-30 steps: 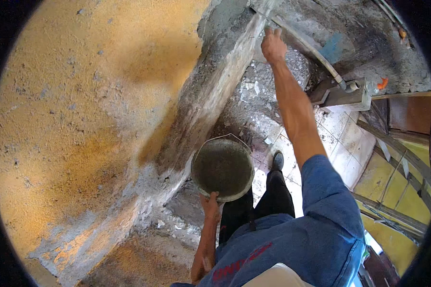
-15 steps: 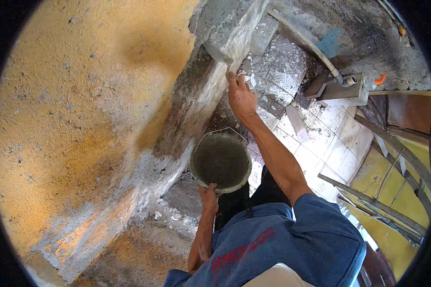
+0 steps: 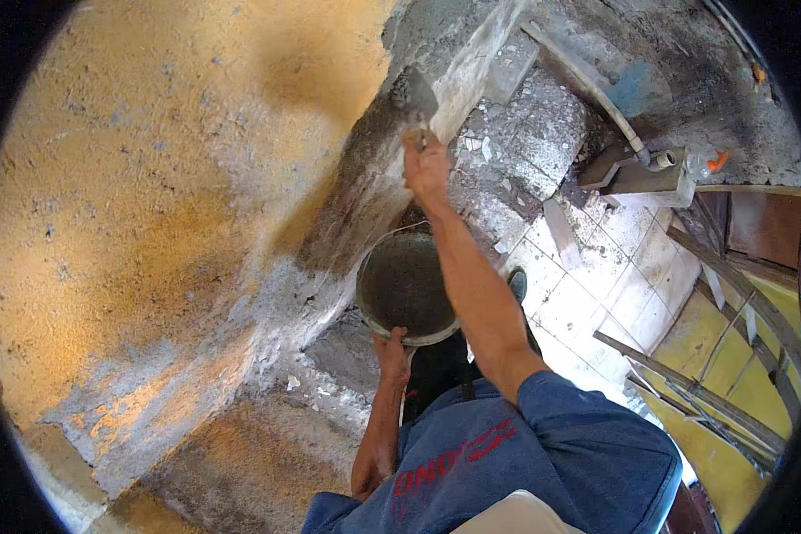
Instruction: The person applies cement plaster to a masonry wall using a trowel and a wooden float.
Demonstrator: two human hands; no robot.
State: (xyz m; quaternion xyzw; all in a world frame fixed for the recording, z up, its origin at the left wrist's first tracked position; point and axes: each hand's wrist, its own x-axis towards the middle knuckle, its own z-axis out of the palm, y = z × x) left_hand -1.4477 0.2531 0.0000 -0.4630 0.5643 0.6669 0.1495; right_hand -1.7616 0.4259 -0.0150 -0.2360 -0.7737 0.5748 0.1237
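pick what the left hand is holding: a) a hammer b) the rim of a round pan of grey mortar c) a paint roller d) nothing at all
b, the left hand grips the near rim of the round pan of grey mortar, while the right hand holds a trowel up at the wall.

shirt: blue short-sleeve tee [image 3: 543,463], kinda faded, sleeves end around the upper arm
print: red lettering across the front, partly hidden in the folds
arms: both forearms bare, no gloves or watch that I can see
left hand [image 3: 392,349]: bare
right hand [image 3: 425,165]: bare too
legs: dark trousers [image 3: 436,374]
feet: one dark shoe [image 3: 517,283] pokes out behind the right arm
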